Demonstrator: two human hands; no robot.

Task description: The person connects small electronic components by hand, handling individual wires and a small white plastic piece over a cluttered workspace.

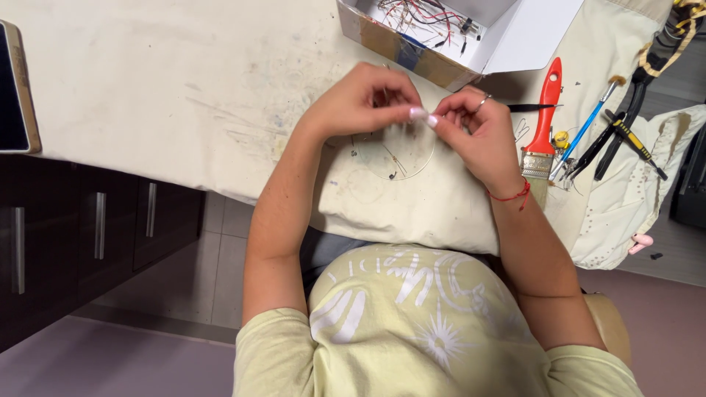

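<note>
We pinch something too small to make out between the fingertips of our left hand (364, 99) and right hand (474, 132), just above a clear round dish (412, 158) on the cloth-covered table (184, 81). A red-handled paintbrush (543, 125) lies nearby.

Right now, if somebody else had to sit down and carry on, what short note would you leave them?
Left hand and right hand: fingertips pinched together over a thin wire ring lying on the cloth-covered table; whatever they pinch is too small to tell.
Open box of wires sits behind the hands.
Red-handled paintbrush, a thinner blue brush and pliers lie to the right, untouched.
How much is finished on the ring cannot be judged from here.
</note>
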